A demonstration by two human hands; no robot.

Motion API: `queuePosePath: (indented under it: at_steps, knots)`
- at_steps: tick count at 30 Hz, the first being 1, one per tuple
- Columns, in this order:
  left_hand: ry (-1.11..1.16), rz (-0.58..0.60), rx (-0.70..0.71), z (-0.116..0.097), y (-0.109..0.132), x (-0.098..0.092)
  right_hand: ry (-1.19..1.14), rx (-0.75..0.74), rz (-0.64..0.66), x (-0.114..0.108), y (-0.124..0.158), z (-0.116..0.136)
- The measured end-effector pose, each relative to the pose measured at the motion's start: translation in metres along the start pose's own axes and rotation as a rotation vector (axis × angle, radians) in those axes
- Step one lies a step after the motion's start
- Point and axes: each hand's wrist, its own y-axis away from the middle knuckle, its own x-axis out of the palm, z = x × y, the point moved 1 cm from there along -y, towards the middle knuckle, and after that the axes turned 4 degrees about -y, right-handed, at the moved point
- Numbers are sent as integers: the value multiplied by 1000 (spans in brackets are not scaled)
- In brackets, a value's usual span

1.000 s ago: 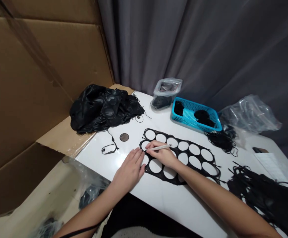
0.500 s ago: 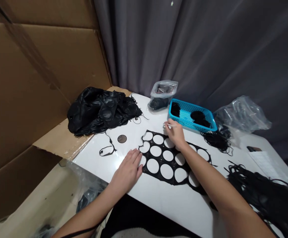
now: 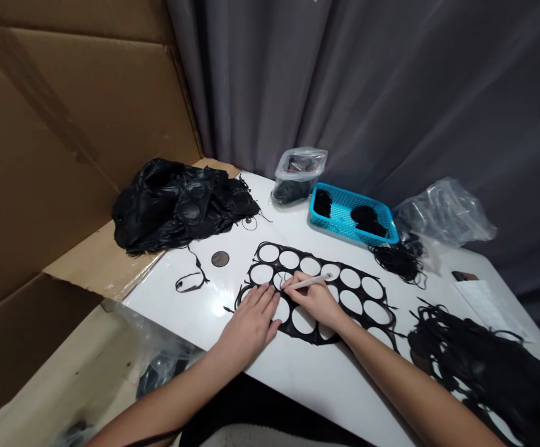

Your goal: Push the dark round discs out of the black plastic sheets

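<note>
A black sheet with rows of round cut-outs lies flat on the white table. Over its near left corner my left hand rests palm down, fingers stretched out and holding nothing. My right hand grips a slim white pen-like tool in a pinch. The fingertips are on the sheet beside a hole in its left half, just right of my left fingers. A thin dark strand curls near them; whether it is held I cannot make out. The tool's working tip is hidden by the fingers.
Left lie a heap of black material, a dark disc and a looped black scrap. Behind stand a bagged tub and a blue basket with black pieces. Black strips and a phone are right.
My right hand has come from the sheet's far edge down to its left half, tool still in hand. My left hand lies slightly further over the sheet. The view has shifted a little.
</note>
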Motion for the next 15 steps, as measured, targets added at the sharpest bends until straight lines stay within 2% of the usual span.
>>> queuePosePath:
  at_steps: [15]
  knots:
    - [12, 5, -24, 1, 0, 1, -25, -6, -29, 2, 2, 1]
